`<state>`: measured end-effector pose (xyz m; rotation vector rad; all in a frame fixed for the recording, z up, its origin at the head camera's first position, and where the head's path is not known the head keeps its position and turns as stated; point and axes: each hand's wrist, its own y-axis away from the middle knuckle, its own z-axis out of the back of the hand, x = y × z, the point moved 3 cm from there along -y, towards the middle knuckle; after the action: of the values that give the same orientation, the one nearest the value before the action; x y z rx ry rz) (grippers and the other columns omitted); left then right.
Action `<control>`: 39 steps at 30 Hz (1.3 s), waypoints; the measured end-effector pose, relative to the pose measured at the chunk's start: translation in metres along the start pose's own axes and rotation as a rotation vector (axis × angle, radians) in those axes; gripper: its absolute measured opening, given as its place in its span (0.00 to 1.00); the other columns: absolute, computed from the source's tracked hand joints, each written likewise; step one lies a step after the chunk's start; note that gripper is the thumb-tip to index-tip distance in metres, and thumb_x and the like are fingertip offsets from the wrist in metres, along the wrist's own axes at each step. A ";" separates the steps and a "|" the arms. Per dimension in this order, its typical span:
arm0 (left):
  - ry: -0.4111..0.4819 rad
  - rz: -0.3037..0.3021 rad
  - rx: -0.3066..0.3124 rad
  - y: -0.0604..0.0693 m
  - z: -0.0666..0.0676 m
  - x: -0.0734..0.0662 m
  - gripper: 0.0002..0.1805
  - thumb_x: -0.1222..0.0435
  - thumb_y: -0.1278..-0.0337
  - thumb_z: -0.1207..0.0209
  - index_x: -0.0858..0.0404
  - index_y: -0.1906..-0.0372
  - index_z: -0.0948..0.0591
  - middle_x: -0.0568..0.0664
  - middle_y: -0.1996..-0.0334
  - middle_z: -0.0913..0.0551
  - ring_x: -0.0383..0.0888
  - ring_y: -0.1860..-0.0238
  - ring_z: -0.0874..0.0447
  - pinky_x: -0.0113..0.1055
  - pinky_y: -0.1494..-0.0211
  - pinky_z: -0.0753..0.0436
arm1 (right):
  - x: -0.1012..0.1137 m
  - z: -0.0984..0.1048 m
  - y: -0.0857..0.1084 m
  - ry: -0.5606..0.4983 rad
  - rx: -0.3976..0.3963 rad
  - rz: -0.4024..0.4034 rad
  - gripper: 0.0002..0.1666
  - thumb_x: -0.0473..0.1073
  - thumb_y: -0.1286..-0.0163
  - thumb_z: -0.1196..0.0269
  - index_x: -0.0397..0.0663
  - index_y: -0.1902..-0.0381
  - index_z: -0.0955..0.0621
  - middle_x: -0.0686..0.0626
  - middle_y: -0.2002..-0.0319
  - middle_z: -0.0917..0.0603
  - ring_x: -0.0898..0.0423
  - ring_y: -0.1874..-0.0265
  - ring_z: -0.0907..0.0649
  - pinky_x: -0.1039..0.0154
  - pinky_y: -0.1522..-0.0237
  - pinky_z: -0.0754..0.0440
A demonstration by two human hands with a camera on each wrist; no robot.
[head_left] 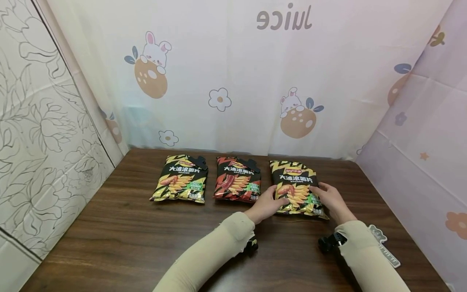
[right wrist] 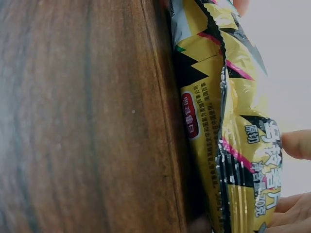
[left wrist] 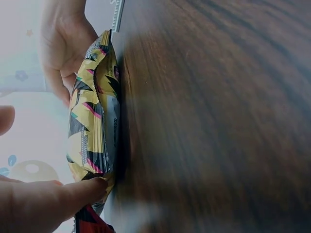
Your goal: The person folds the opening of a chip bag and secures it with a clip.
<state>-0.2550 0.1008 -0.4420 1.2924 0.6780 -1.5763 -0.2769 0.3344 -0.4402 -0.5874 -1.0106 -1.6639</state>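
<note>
From my far-off seat I see a yellow chip bag (head_left: pixel 297 192) lying on the brown table (head_left: pixel 146 243), at one o'clock from the person. The left hand (head_left: pixel 267 206) is at the bag's eight o'clock side. Its fingers are loose: one touches the edge, and the thumb sits up over the bag without pinching. The right hand (head_left: pixel 333 201) is at four o'clock, fingers loose and a bit bent by that edge. I can't tell how hard they press. I think there's a hand on each side so the bag can't slide or turn.

A red chip bag (head_left: pixel 237 182) lies at twelve o'clock, and the other yellow bag (head_left: pixel 178 180) at eleven. All lie face up, tops toward the curtain (head_left: pixel 219 56), maybe so the words read the right way for the person.

The bag by the hands says Lay's and 乐事, then 大波浪薯片. From the right wrist I can read 净含量 70克, 原切 and a red 百事食品 badge. The red bag says 大波浪薯片 too, with a green patch showing 50. High on the curtain, about one o'clock, "Juice" is printed backwards.
</note>
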 end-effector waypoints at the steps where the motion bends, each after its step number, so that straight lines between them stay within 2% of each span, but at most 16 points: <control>1: 0.002 0.005 0.000 0.000 0.000 0.000 0.40 0.49 0.34 0.44 0.58 0.23 0.44 0.52 0.25 0.40 0.53 0.26 0.39 0.53 0.29 0.33 | 0.000 0.000 -0.001 0.002 -0.004 -0.008 0.54 0.66 0.26 0.53 0.37 0.23 0.62 0.28 0.24 0.59 0.28 0.28 0.47 0.34 0.31 0.42; 13: 0.022 0.046 -0.005 -0.001 -0.002 -0.008 0.43 0.48 0.36 0.42 0.59 0.23 0.45 0.53 0.24 0.42 0.53 0.25 0.42 0.54 0.28 0.35 | 0.000 0.001 -0.005 -0.017 -0.027 -0.052 0.57 0.67 0.28 0.51 0.34 0.23 0.62 0.28 0.24 0.59 0.30 0.27 0.47 0.36 0.30 0.43; 23: 0.002 0.078 -0.014 -0.006 -0.003 -0.010 0.43 0.49 0.35 0.44 0.61 0.22 0.48 0.54 0.23 0.44 0.54 0.24 0.43 0.53 0.27 0.36 | 0.000 0.002 -0.005 -0.076 -0.001 -0.039 0.58 0.64 0.28 0.48 0.33 0.24 0.62 0.28 0.24 0.59 0.28 0.28 0.46 0.37 0.29 0.44; 29: -0.001 0.081 -0.022 -0.008 -0.003 -0.012 0.43 0.50 0.35 0.43 0.61 0.22 0.47 0.55 0.24 0.43 0.53 0.25 0.42 0.51 0.27 0.35 | 0.001 0.002 -0.003 -0.092 -0.001 -0.057 0.56 0.63 0.27 0.48 0.34 0.23 0.62 0.29 0.24 0.60 0.29 0.27 0.47 0.37 0.29 0.44; 39: 0.002 0.059 -0.014 -0.002 -0.003 -0.014 0.42 0.52 0.34 0.44 0.62 0.23 0.46 0.55 0.25 0.41 0.52 0.26 0.40 0.49 0.27 0.35 | -0.002 0.000 -0.002 -0.153 -0.036 -0.059 0.55 0.60 0.27 0.46 0.35 0.23 0.61 0.29 0.24 0.57 0.34 0.26 0.45 0.38 0.29 0.42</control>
<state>-0.2560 0.1087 -0.4304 1.2926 0.6453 -1.5202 -0.2783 0.3360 -0.4428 -0.7233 -1.1191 -1.7119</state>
